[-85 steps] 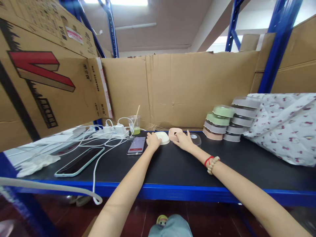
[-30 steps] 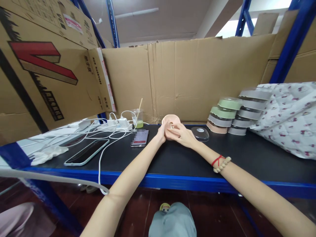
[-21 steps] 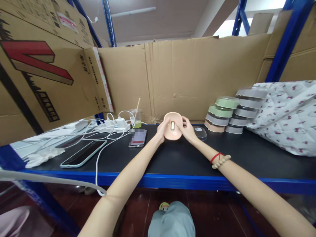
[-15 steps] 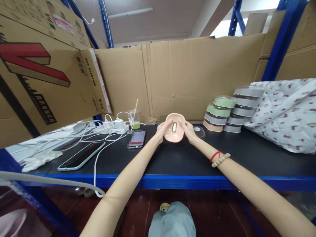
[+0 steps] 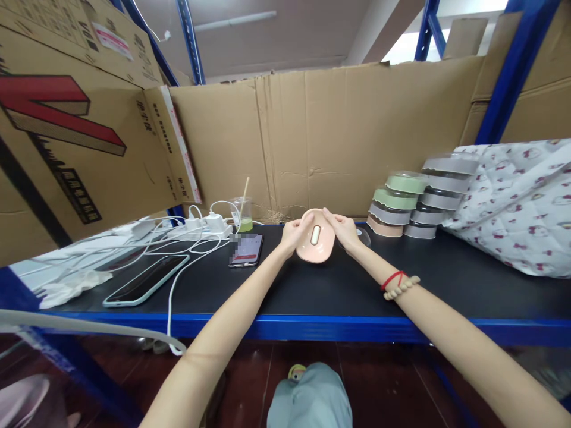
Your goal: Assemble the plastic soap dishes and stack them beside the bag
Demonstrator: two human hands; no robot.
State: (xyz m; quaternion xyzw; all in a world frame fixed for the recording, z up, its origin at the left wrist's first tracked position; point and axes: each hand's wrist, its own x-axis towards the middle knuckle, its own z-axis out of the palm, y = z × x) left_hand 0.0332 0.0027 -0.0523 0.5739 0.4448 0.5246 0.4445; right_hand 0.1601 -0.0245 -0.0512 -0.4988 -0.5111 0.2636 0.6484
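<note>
A glossy pink dish-like piece, with a pale oblong part in a slot near its middle, is held up over the black shelf surface. My left hand grips its left edge, thumb laid over the inner face. At its upper right edge, my right hand pinches the rim between thumb and fingers. Behind my right hand lies a clear plastic lid, partly hidden by the hand.
Stacked round containers with green bands and grey bands stand right, beside a patterned white cloth. Left are two phones, white cables with chargers and a cup. Cardboard stands behind; a blue beam edges the front.
The pink piece has turned and tipped, its lower edge now a little lower. My right hand has shifted to its upper right rim, with the thumb off the inner face.
</note>
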